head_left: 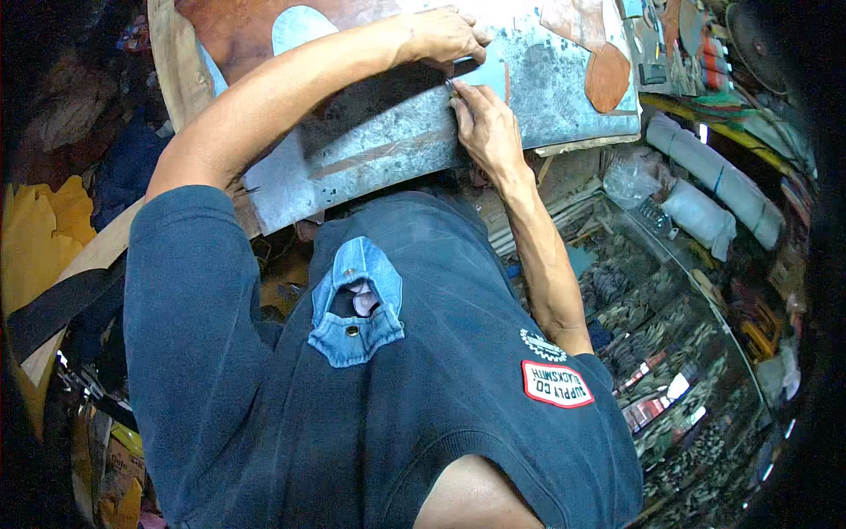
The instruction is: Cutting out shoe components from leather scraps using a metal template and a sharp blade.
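Observation:
My left hand (445,37) reaches across the worktable (379,172), its fingers bent down over a small dark flat piece (467,67) whose kind I cannot make out. Just nearer to me, my right hand (490,132) is closed in a pinch. A small thin thing shows at its fingertips, too small to name. The fingertips of both hands are close together over a light blue piece (495,81) lying on the table's stained grey surface. Part of that piece is hidden by the hands and by the shadow of my left arm.
Brown leather (233,35) and a rounded pale blue piece (300,28) lie at the table's far left. A rounded brown leather piece (608,79) is at the right. Beyond the right edge are a glass-topped case (679,353) and wrapped rolls (714,172).

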A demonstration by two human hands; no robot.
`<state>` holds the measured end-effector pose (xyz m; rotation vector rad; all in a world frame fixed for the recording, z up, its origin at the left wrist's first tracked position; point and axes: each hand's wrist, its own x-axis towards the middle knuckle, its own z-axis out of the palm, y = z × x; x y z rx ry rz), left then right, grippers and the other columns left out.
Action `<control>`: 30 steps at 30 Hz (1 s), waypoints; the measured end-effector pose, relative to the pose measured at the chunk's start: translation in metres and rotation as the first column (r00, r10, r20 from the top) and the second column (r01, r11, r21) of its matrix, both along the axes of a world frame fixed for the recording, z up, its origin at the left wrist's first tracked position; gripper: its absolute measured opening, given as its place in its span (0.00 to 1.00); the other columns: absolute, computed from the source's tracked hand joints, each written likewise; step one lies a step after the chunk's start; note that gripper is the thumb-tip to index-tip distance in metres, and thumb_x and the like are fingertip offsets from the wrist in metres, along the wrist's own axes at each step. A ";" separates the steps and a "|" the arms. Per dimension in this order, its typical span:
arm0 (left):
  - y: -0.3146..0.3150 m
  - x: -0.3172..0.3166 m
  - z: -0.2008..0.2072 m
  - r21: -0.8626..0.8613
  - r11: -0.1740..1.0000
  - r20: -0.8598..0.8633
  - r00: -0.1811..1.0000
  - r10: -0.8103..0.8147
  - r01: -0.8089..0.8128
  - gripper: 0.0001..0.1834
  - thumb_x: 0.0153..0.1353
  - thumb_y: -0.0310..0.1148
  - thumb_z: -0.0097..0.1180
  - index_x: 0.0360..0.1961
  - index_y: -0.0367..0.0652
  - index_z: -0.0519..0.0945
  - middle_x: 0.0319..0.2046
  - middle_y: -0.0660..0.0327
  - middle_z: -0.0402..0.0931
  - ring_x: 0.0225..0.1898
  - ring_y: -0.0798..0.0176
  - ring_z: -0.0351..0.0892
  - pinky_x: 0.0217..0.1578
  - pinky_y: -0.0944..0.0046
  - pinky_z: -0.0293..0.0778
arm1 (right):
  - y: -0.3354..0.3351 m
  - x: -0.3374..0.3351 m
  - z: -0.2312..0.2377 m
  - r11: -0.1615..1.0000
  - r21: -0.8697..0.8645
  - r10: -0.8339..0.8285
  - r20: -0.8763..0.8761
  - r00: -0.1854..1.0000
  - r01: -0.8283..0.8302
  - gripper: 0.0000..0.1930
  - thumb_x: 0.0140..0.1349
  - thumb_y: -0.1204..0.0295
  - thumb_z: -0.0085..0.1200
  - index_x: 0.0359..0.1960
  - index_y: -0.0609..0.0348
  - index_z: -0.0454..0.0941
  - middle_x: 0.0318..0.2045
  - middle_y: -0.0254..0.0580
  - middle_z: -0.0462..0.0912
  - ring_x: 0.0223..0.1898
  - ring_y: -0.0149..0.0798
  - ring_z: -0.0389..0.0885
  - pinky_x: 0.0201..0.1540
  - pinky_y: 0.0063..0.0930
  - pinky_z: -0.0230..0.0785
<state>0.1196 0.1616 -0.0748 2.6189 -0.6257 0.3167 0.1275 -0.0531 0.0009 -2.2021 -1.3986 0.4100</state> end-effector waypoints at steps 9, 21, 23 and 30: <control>-0.032 -0.024 0.027 0.234 0.953 -0.180 0.954 0.240 -0.195 0.15 0.59 0.37 0.52 0.46 0.66 0.83 0.60 0.67 0.70 0.58 0.57 0.69 0.55 0.52 0.66 | -0.018 0.000 0.002 0.998 -0.052 -0.033 -0.020 0.999 0.032 0.13 0.63 0.72 0.53 0.49 0.57 0.80 0.39 0.54 0.80 0.40 0.58 0.81 0.42 0.45 0.75; -0.058 -0.019 0.049 0.298 0.924 -0.355 0.870 0.341 -0.241 0.22 0.44 0.45 0.68 0.43 0.56 0.84 0.60 0.57 0.69 0.58 0.50 0.68 0.54 0.45 0.67 | -0.031 -0.002 0.011 0.992 -0.103 -0.073 -0.061 0.996 0.066 0.12 0.63 0.71 0.53 0.47 0.58 0.81 0.40 0.51 0.81 0.42 0.56 0.81 0.44 0.43 0.75; -0.063 -0.020 0.046 0.301 0.901 -0.242 0.889 0.390 -0.313 0.24 0.43 0.46 0.69 0.43 0.52 0.84 0.59 0.55 0.69 0.57 0.47 0.68 0.53 0.43 0.67 | -0.030 0.000 0.010 0.994 -0.090 -0.063 -0.060 0.996 0.057 0.12 0.63 0.71 0.53 0.47 0.58 0.81 0.40 0.51 0.81 0.42 0.56 0.81 0.44 0.43 0.75; -0.071 -0.027 0.050 0.314 0.878 -0.199 0.879 0.432 -0.360 0.26 0.40 0.46 0.71 0.42 0.48 0.84 0.60 0.53 0.67 0.57 0.47 0.68 0.52 0.44 0.68 | -0.052 0.006 0.021 0.986 -0.165 -0.048 -0.111 0.993 0.030 0.12 0.62 0.71 0.55 0.47 0.54 0.81 0.47 0.54 0.79 0.44 0.57 0.81 0.46 0.43 0.75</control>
